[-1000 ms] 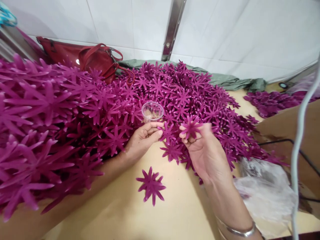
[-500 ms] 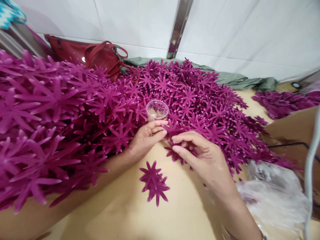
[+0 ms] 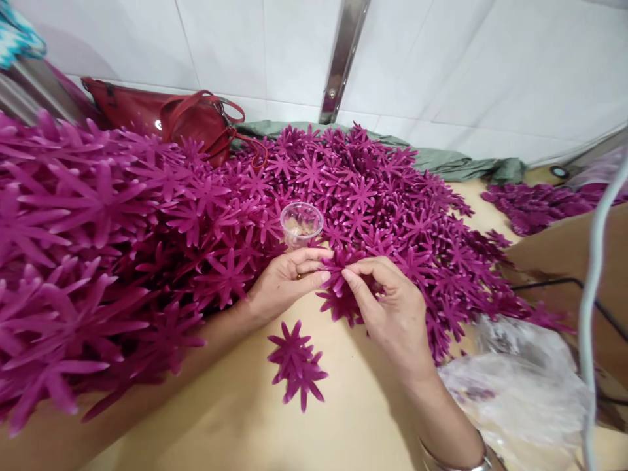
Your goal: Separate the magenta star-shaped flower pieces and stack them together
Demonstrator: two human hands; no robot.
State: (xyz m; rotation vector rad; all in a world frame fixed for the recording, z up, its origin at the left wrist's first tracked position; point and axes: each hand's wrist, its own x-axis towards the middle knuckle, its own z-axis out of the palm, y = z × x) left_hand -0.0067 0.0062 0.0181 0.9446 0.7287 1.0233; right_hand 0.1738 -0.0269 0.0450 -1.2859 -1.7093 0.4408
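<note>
A huge heap of magenta star-shaped flower pieces (image 3: 147, 216) covers the table's left and back. My left hand (image 3: 284, 281) and my right hand (image 3: 392, 307) meet at the heap's front edge, both pinching one magenta flower piece (image 3: 338, 275) between fingertips. More pieces lie just under them. A small clear plastic cup (image 3: 301, 222) stands in the heap right behind my left hand. A small stack of flower pieces (image 3: 296, 363) lies alone on the tan table (image 3: 245, 418) in front of the hands.
A red handbag (image 3: 181, 121) rests against the white tiled wall behind the heap, beside green cloth (image 3: 441, 160). A crumpled clear plastic bag (image 3: 520, 386) lies at right, with cardboard (image 3: 564, 248), a pale cable (image 3: 593, 281) and another flower pile (image 3: 534, 203).
My right hand turned palm down and came left from the pile with a flower piece. Now both hands pinch one piece together. The stack on the table stayed put.
</note>
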